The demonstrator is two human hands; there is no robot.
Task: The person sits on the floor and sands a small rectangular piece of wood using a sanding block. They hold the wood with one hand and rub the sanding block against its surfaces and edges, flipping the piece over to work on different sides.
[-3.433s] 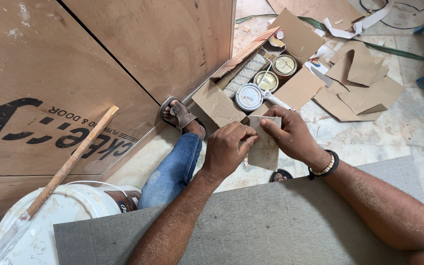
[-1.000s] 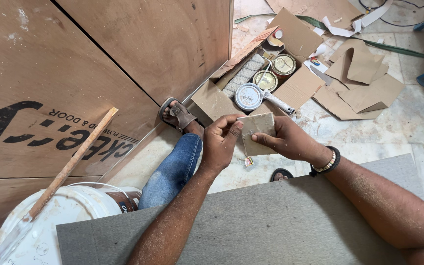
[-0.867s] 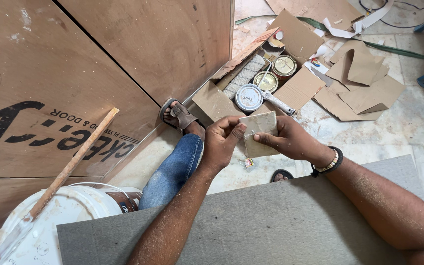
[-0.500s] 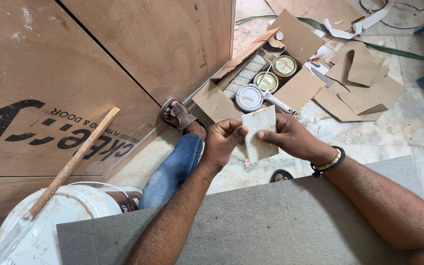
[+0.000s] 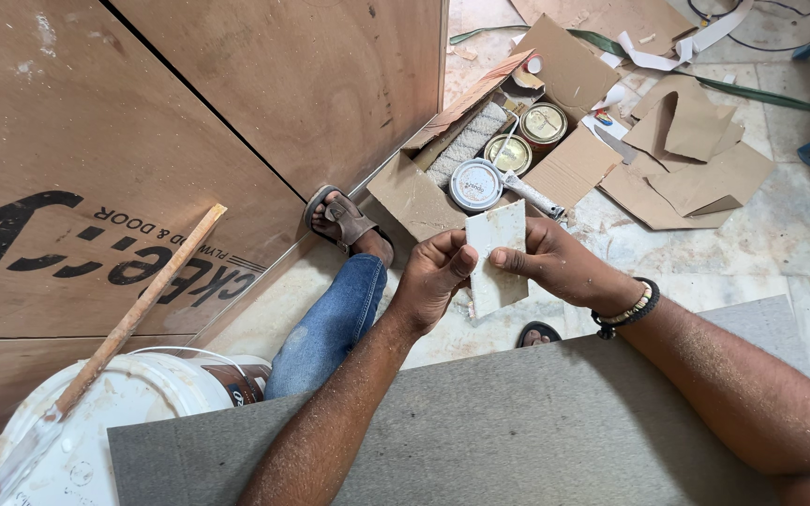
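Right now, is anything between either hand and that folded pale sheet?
Nothing visible. The left hand and right hand both pinch the pale sheet directly, above the floor and apart from the open cardboard box.

We are on a fit-out worksite: plywood door panels (image 5: 236,122) lean upright, an open carton of tins (image 5: 508,150) (lids shut) beside them, a white bucket (image 5: 114,422) below.

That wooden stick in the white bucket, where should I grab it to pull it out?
Probably by the bare upper end of the wooden stick, coming from above and to its right. It leans tilted out over the rim of the white bucket, so that end stands free. The lower end looks smeared white and messy.
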